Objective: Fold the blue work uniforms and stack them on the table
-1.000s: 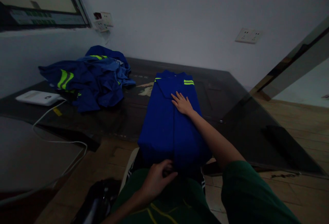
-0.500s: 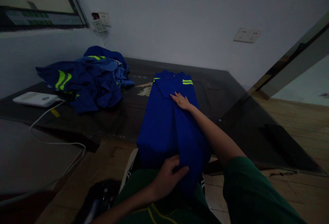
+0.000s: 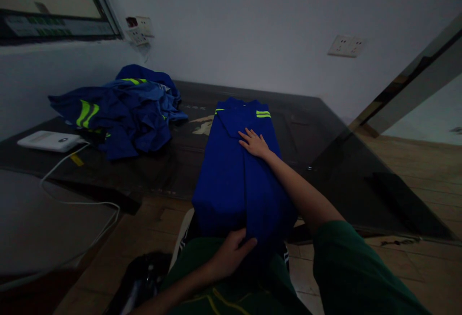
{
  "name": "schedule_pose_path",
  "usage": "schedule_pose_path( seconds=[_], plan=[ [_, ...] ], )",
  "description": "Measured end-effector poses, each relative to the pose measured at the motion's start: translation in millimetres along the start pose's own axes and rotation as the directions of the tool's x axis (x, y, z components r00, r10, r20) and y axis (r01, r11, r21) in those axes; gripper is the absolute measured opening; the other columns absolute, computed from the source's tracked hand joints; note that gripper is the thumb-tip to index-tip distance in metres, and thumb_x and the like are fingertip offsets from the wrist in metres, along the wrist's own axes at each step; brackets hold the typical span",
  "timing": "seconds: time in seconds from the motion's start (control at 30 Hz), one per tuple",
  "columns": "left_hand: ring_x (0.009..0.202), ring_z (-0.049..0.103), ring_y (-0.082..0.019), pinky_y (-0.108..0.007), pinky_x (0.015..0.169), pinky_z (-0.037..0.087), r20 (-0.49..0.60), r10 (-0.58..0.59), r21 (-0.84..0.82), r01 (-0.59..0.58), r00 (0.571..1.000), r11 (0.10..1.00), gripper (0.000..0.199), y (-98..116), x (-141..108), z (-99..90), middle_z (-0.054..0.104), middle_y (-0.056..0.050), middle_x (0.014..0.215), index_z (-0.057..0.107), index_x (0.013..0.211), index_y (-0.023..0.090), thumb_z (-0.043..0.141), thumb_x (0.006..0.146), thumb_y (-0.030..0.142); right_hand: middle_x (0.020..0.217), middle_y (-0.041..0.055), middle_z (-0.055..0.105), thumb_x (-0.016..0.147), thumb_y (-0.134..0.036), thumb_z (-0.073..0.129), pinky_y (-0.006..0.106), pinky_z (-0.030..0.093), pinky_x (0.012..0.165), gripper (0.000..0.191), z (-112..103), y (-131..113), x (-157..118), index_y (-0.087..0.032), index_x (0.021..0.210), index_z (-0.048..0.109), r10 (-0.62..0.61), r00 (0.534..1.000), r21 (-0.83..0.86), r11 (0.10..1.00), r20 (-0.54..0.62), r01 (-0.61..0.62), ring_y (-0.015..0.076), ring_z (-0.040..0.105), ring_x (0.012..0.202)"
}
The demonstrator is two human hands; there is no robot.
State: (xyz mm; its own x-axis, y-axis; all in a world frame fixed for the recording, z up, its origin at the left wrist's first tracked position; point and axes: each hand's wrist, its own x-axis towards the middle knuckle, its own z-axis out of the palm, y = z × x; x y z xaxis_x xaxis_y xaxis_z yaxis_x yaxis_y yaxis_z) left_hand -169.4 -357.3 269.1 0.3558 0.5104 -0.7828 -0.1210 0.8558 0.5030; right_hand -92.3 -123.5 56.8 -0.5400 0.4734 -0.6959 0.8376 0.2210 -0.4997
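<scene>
Blue garment [image 3: 222, 175] at frame centre, on worktop [image 3: 317, 137], near end overhanging. Right hand [image 3: 254, 144] flat upon it, fingers released and spread. Left hand [image 3: 231, 253], lower centre: fingers pinching its near edge.

Shirt [image 3: 224, 180] lay on table [image 3: 306, 137], near end past the front edge. Right hand [image 3: 254, 144] on its far half, left hand [image 3: 230, 255] at its near end. Clothes pile [image 3: 132, 117] was left of it, device [image 3: 48, 141] at the pile's front left. Wall [image 3: 234, 31] behind.
</scene>
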Motion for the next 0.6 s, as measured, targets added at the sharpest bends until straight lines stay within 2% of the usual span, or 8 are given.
schedule_pose_path(
  seconds=[0.1,0.23,0.33,0.5,0.6],
  plan=[
    [0.098,0.062,-0.024,-0.034,0.091,0.045,-0.027,0.017,0.077,-0.015,0.999,0.997,0.05,-10.5,3.1,-5.1,0.07,-0.008,0.106,0.067,0.103,0.013,0.047,0.089,0.057,0.159,0.0037,0.019,0.097,-0.054,0.027,0.058,0.018,0.114,0.057,2.1,-2.1,-3.3,-0.033,0.15,0.027,0.001,0.999,-0.013,1.0,-0.048,-0.002,0.0273,0.015,0.146],
    [0.1,0.062,-0.024,-0.034,0.092,0.045,-0.103,0.013,0.258,0.014,0.995,0.966,0.04,-16.0,5.8,-7.9,0.071,-0.007,0.107,0.068,0.102,0.017,0.044,0.092,0.048,0.159,0.0029,0.019,0.098,-0.054,0.025,0.058,0.018,0.114,0.057,4.3,-1.8,-3.2,-0.033,0.15,0.027,0.0,0.998,-0.022,1.0,-0.059,-0.001,0.0273,0.016,0.146],
    [0.093,0.064,-0.023,-0.031,0.086,0.047,-0.081,0.029,0.367,0.003,0.996,0.93,0.035,-8.0,0.9,-7.7,0.073,-0.005,0.1,0.068,0.1,0.019,0.043,0.093,0.043,0.159,0.0031,0.02,0.098,-0.054,0.025,0.058,0.019,0.114,0.056,4.9,-0.9,-2.0,-0.033,0.15,0.027,-0.003,0.998,-0.027,1.0,-0.064,0.001,0.0271,0.017,0.146],
    [0.074,0.063,-0.018,-0.026,0.073,0.046,-0.06,0.131,0.433,-0.093,0.99,0.897,0.039,11.7,-9.7,-8.1,0.07,-0.004,0.083,0.068,0.091,0.018,0.039,0.095,0.044,0.159,0.0029,0.019,0.098,-0.055,0.025,0.058,0.018,0.114,0.056,4.9,0.1,-1.4,-0.033,0.15,0.028,-0.005,0.998,-0.024,1.0,-0.06,0.004,0.0269,0.016,0.146],
    [0.071,0.063,-0.018,-0.026,0.071,0.046,-0.046,0.133,0.482,-0.094,0.99,0.871,0.039,8.7,-8.9,-9.3,0.069,-0.004,0.078,0.067,0.088,0.017,0.039,0.096,0.043,0.159,0.0027,0.019,0.098,-0.054,0.025,0.058,0.017,0.114,0.056,5.0,0.6,-1.6,-0.033,0.15,0.027,-0.007,0.998,-0.02,1.0,-0.058,0.005,0.027,0.016,0.146]
  ],
)
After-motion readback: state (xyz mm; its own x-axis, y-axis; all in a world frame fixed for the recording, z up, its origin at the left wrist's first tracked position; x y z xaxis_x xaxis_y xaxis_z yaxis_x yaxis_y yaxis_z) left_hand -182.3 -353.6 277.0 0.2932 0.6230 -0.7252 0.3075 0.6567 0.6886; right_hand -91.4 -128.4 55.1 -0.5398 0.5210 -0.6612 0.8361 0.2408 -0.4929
